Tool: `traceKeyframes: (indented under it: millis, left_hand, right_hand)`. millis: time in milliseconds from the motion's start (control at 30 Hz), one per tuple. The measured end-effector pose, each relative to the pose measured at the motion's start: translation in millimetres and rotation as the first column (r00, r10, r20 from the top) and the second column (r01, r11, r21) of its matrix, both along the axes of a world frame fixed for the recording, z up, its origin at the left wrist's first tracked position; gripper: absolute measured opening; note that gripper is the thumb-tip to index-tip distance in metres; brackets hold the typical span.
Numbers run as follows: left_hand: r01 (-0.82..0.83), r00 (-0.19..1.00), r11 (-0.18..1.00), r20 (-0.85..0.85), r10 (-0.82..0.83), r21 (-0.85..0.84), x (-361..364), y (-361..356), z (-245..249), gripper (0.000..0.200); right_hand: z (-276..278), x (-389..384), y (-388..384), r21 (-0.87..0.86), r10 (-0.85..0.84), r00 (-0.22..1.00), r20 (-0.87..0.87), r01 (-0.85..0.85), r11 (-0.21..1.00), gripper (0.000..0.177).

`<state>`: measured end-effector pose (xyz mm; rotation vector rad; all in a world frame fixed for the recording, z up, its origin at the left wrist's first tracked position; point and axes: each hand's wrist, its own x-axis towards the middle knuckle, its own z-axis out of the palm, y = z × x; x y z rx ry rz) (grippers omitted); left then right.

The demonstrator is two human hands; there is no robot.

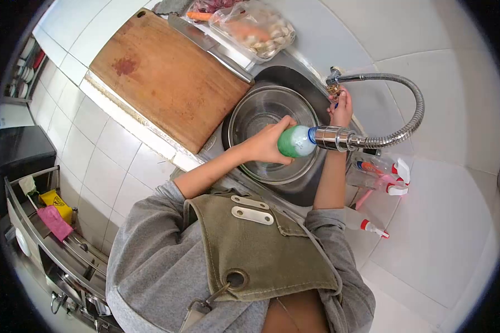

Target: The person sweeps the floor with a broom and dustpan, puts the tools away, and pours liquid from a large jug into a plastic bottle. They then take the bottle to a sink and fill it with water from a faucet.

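My left hand (266, 143) is wrapped round a plastic bottle (300, 141) with a green lower part and a blue ring at its neck. The bottle's mouth is right at the chrome spout head (334, 138) of a flexible-hose faucet (419, 105). Up by the wall, my right hand (341, 109) has its fingers closed round the tap valve (333, 87) at the base of the hose. Beneath the bottle, a large round metal basin (240, 105) sits in the dark sink (280, 72).
A wooden cutting board (166, 77) lies left of the sink, with a knife (211, 49) along its far edge. Behind it are a bag of mushrooms (255, 30) and a carrot (199, 16). Several spray bottles (372, 172) stand at the right. A metal rack (44, 244) is lower left.
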<state>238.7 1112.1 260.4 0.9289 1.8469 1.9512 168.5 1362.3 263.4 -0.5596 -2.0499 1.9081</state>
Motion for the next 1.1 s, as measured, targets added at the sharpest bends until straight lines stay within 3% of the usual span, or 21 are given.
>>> traceKeyframes:
  millis: [267,367,433,533,767,833,900,967,1000,1067,1100]
  left_hand:
    - [-0.019,1.0,1.0,-0.021,0.019,0.009,1.2,-0.1,1.1,0.068]
    - [-0.01,1.0,1.0,-0.012,0.01,-0.019,1.7,0.0,0.2,0.067]
    - [0.001,1.0,1.0,-0.012,-0.001,-0.008,1.9,-0.9,0.3,0.067]
    - [-0.008,0.999,1.0,-0.04,0.007,-0.008,1.7,-0.1,-3.5,0.066]
    - [0.005,1.0,0.999,-0.018,-0.005,-0.038,4.2,-1.6,-3.0,0.066]
    - [-0.037,0.997,0.999,-0.072,0.035,-0.033,5.8,-0.6,-6.2,0.065]
    - [-0.024,0.997,0.999,-0.07,0.021,-0.039,6.1,-0.3,-10.4,0.066]
    - [-0.01,0.997,0.999,-0.071,0.006,-0.045,6.1,-0.7,-10.3,0.067]
    - [-0.009,0.998,0.999,-0.057,0.006,-0.054,6.5,-1.4,-8.0,0.069]
    - [0.001,0.999,0.998,-0.046,-0.004,-0.065,7.0,-0.9,-8.1,0.07]
    - [-0.011,0.998,0.998,-0.063,0.007,-0.062,6.8,0.2,-10.7,0.071]
  right_hand:
    - [8.6,-5.7,12.3,0.074,0.054,0.996,0.065,-0.059,0.995,0.027]
    - [22.4,-9.6,16.6,-0.004,0.077,0.986,0.151,-0.077,0.997,0.027]
    - [30.6,-17.1,19.6,-0.123,0.037,0.946,0.322,0.003,0.992,0.026]
    - [36.6,-24.3,26.8,-0.204,0.085,0.92,0.382,-0.006,0.979,0.024]
    - [8.2,11.9,17.3,-0.314,0.11,0.965,0.24,-0.03,0.949,0.03]
    - [-4.3,34.0,6.5,-0.176,0.08,0.986,0.145,-0.053,0.983,0.037]
    - [12.7,64.5,-30.3,-0.188,0.028,0.995,0.1,-0.008,0.982,0.041]
    - [23.6,92.6,-46.6,-0.249,0.227,0.973,0.04,-0.21,0.945,0.031]
    - [22.6,103.1,-45.9,-0.25,0.219,0.975,0.039,-0.203,0.947,0.031]
    - [19.6,121.2,-45.0,-0.324,0.212,0.939,0.271,-0.119,0.939,0.019]
    - [20.9,131.4,-45.5,-0.326,0.204,0.941,0.269,-0.11,0.939,0.019]
